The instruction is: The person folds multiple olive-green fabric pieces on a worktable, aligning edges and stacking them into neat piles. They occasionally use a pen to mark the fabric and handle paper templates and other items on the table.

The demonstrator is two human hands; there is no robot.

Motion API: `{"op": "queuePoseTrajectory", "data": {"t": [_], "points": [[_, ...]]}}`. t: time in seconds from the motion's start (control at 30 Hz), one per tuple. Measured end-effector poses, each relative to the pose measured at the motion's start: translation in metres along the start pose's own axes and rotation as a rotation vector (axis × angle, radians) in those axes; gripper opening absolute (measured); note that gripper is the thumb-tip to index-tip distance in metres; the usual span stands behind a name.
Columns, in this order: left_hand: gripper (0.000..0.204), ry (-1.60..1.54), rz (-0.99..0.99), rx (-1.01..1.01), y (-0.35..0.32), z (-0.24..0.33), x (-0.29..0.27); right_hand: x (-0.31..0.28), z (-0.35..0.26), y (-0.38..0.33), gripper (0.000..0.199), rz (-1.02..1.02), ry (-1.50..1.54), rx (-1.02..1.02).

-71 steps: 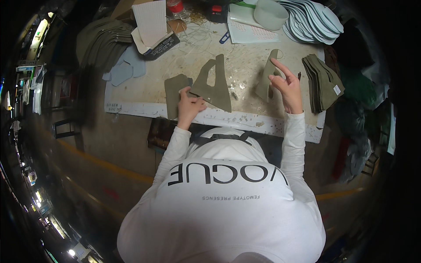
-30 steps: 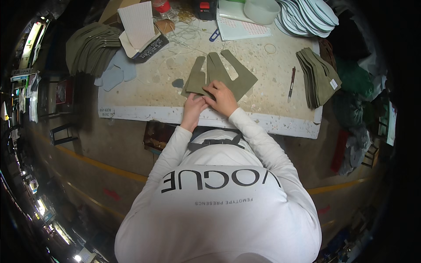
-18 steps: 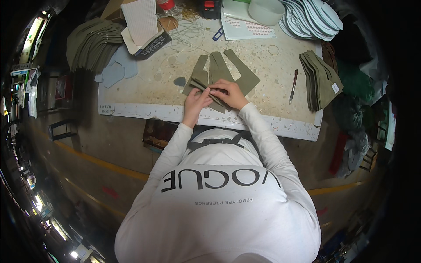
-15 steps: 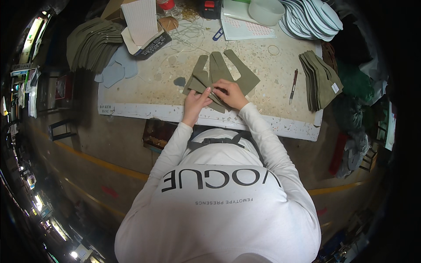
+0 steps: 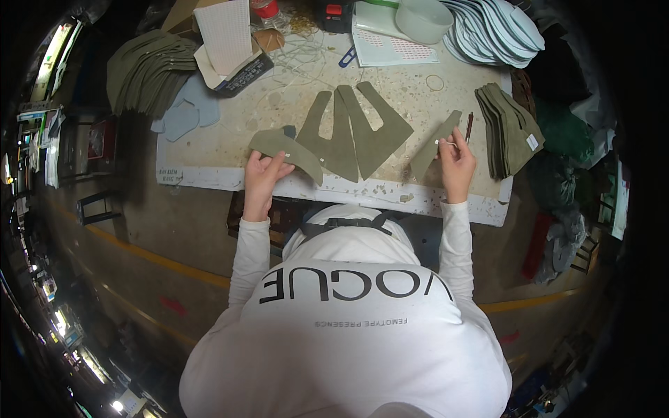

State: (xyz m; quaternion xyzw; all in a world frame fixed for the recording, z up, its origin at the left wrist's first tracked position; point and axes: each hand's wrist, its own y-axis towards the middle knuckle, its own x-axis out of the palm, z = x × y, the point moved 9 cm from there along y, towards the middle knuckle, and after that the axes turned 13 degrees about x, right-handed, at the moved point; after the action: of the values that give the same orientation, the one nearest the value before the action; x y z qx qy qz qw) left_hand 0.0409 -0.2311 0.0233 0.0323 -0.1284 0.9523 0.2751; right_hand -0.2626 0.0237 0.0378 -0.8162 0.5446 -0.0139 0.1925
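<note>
Pinched in my left hand (image 5: pixel 263 177) is a curved olive-green cut piece (image 5: pixel 286 150) with a small white tag, its far part over the table. My right hand (image 5: pixel 456 161) grips another olive cut piece (image 5: pixel 430 148), narrow from this angle, with a white mark near the fingertips. Between the hands, two olive U-shaped pieces lie on the table: the left U-shaped piece (image 5: pixel 324 143) bears a small white tag, and the right U-shaped piece (image 5: pixel 382 143) sits close beside it.
The worn table (image 5: pixel 244 115) carries a stack of olive pieces (image 5: pixel 496 129) and a pen (image 5: pixel 467 136) at right. Another olive stack (image 5: pixel 143 73), pale blue pieces (image 5: pixel 185 115) and an opened box (image 5: pixel 240 73) are at left. White pieces (image 5: pixel 491 31) and a blue cutter (image 5: pixel 346 56) lie farther back.
My hands were together over overlapping olive pieces at the middle; they have moved apart, each carrying one piece. The U-shaped pieces on the table are now uncovered.
</note>
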Motion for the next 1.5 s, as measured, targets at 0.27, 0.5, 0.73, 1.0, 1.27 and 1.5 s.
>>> {"op": "queuePoseTrajectory", "data": {"t": [0.27, 0.5, 0.73, 1.0, 1.27, 1.5], "points": [[0.033, -0.154, -0.092, 0.090, -0.004, -0.021, 0.051, 0.056, 0.039, -0.021, 0.067, -0.123, 0.390, -0.010], [0.061, 0.270, 0.024, 0.379, -0.002, -0.055, 0.036, 0.072, 0.065, -0.026, 0.068, -0.089, -0.090, -0.188], [0.034, 0.204, 0.046, 0.349, -0.002, -0.062, 0.027, 0.080, 0.084, -0.017, 0.060, -0.171, 0.112, -0.026], [0.026, 0.991, 0.123, 0.707, 0.021, 0.017, 0.039, 0.071, 0.027, -0.008, 0.031, -0.107, -0.620, -0.316], [0.045, 0.100, -0.159, 0.140, 0.187, -0.024, 0.138, 0.081, -0.042, 0.135, 0.019, -0.072, -0.331, -0.342], [0.036, 0.053, -0.199, 0.124, 0.264, -0.047, 0.200, 0.141, -0.045, 0.195, 0.018, -0.072, -0.338, -0.428]]}}
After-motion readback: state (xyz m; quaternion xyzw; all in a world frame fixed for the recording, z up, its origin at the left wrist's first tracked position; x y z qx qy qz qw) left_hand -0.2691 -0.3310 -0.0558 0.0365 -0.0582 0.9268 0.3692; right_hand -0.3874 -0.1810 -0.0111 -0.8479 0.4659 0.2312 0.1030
